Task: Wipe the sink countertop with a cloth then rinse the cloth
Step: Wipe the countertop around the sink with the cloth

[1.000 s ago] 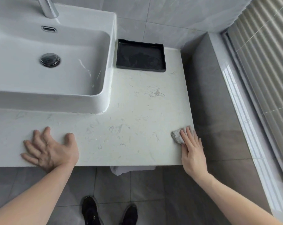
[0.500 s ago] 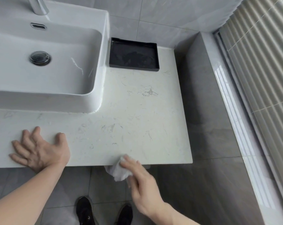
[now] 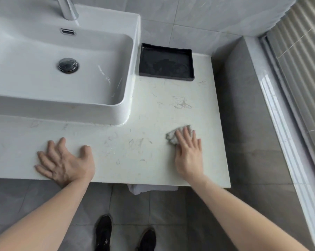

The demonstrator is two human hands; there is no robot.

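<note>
A pale marble-patterned countertop [image 3: 149,113] runs under a white rectangular basin [image 3: 127,105] at the upper left. My right hand [image 3: 188,151] lies flat on a small grey cloth [image 3: 172,137], pressing it onto the counter's right half; most of the cloth is hidden under my fingers. My left hand [image 3: 64,163] rests palm down with fingers spread near the front edge, left of centre, holding nothing. A chrome tap [image 3: 68,9] stands at the back of the basin and a round drain plug [image 3: 68,65] sits in its floor.
A black shallow tray [image 3: 166,62] sits at the back of the counter, right of the basin. A grey tiled ledge [image 3: 243,105] borders the counter's right side, with window blinds [image 3: 301,60] beyond. A white towel [image 3: 145,189] hangs below the front edge. Black shoes [image 3: 104,232] stand on the floor.
My right hand has carried the cloth from the counter's front edge back up onto the surface, to the right and away from me. My left hand has stayed planted.
</note>
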